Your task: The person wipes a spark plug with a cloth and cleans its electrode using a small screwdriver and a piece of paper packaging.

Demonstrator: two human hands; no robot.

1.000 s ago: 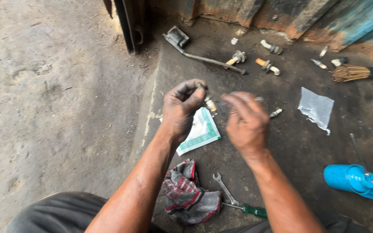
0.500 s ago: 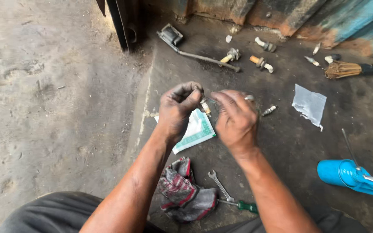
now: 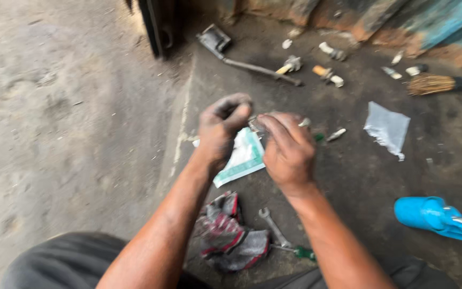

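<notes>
Down by the knees lie a striped rag (image 3: pixel 230 235) and a wrench (image 3: pixel 274 227), easy to grab. Above them, the left hand (image 3: pixel 220 131) and right hand (image 3: pixel 289 150) pinch one small metal part (image 3: pixel 255 124) together, fingers curled tight. Farther off sits a brush (image 3: pixel 437 84).

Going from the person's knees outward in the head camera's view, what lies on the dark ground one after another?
Red-and-grey rag and spanner → green-and-white packet under the two hands → long metal bar tool → small white scraps by the rusty wall.
</notes>
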